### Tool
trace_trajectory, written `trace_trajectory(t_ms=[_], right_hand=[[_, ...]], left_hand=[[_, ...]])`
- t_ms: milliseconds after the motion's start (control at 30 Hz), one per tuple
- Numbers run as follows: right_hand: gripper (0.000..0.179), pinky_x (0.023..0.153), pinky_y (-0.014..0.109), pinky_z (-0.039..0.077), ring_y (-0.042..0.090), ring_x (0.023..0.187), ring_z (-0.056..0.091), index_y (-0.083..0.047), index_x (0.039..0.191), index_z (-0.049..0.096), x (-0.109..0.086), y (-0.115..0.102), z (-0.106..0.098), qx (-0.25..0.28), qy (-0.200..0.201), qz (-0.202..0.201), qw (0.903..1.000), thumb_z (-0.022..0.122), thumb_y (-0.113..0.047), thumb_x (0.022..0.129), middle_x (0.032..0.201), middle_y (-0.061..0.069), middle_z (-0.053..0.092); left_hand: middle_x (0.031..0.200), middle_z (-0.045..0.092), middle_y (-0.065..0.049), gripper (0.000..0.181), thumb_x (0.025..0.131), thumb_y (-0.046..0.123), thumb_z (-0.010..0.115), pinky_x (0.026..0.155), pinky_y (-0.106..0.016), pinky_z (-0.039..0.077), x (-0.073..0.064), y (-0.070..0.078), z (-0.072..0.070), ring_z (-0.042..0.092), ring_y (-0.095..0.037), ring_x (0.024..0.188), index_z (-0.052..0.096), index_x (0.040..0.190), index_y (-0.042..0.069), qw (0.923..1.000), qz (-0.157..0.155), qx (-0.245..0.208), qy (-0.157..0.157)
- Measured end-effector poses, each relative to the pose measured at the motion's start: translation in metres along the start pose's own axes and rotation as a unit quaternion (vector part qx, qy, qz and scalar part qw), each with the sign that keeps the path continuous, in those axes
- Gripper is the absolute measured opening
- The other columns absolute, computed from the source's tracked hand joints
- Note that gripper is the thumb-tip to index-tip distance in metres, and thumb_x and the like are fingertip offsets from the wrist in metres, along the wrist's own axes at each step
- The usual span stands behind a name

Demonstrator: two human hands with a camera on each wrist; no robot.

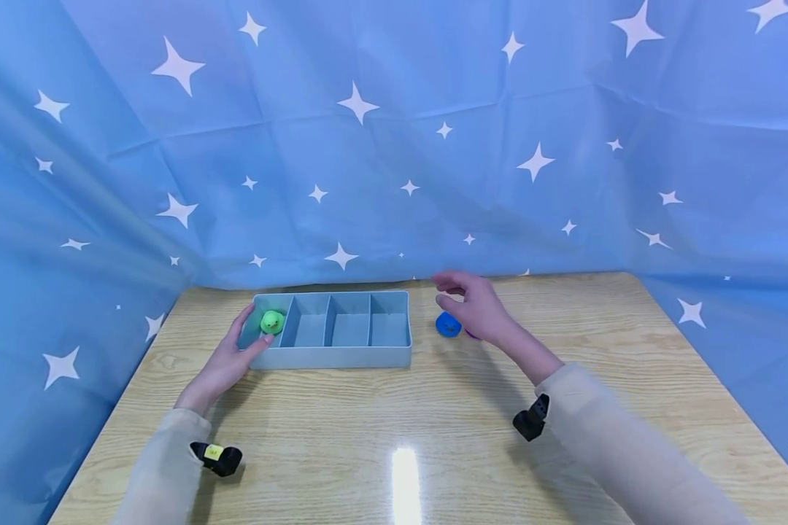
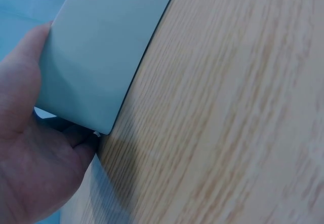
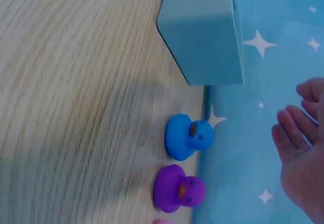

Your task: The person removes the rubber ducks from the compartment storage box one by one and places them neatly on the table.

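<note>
A light blue box (image 1: 341,357) with several compartments in a row stands on the table. My left hand (image 1: 226,361) grips its left end, thumb at the front rim and fingers round the end wall. In the leftmost compartment sits a green rubber duck (image 1: 272,321). My right hand (image 1: 478,306) is raised right of the box, fingers loosely bent and holding nothing. Under it a blue rubber duck (image 3: 187,137) sits on the table. Beside that, a purple rubber duck (image 3: 178,188) shows in the right wrist view; in the head view the hand mostly hides it.
A pink object (image 3: 163,221) is cut off at the bottom edge of the right wrist view. Behind the wooden table (image 1: 341,430) hangs a blue curtain (image 1: 394,146) with white stars, reaching round both sides.
</note>
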State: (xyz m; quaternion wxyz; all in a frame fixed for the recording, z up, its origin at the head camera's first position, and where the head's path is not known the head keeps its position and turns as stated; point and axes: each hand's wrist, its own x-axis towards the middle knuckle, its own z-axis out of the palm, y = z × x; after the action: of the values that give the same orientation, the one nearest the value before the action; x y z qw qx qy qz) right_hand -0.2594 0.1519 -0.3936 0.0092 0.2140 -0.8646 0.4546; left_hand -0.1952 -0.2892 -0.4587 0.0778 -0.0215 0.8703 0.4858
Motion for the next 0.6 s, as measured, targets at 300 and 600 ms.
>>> trace_trajectory(t_ms=[300, 600], right_hand=[[0.04, 0.103, 0.051, 0.049, 0.035, 0.124, 0.061, -0.001, 0.14, 0.061, 0.009, -0.014, 0.009, 0.003, -0.009, -0.025, 0.9996, 0.064, -0.009, 0.101, 0.136, 0.018, 0.063], [0.038, 0.103, 0.049, 0.051, 0.037, 0.121, 0.062, 0.002, 0.136, 0.063, 0.017, -0.023, 0.02, 0.032, -0.012, -0.042, 0.9985, 0.065, -0.005, 0.099, 0.132, 0.019, 0.066]], left_hand=[[0.169, -0.004, -0.024, 0.089, 0.104, 0.048, 0.057, 0.105, -0.067, 0.035, 0.001, -0.002, 0.0, 0.019, -0.056, 0.146, -0.004, 0.166, 0.029, 1.0, 0.001, -0.006, -0.001], [0.169, -0.003, -0.025, 0.089, 0.104, 0.049, 0.057, 0.11, -0.071, 0.029, 0.0, -0.001, 0.0, 0.008, -0.054, 0.15, -0.004, 0.166, 0.03, 0.9999, 0.001, -0.011, -0.002]])
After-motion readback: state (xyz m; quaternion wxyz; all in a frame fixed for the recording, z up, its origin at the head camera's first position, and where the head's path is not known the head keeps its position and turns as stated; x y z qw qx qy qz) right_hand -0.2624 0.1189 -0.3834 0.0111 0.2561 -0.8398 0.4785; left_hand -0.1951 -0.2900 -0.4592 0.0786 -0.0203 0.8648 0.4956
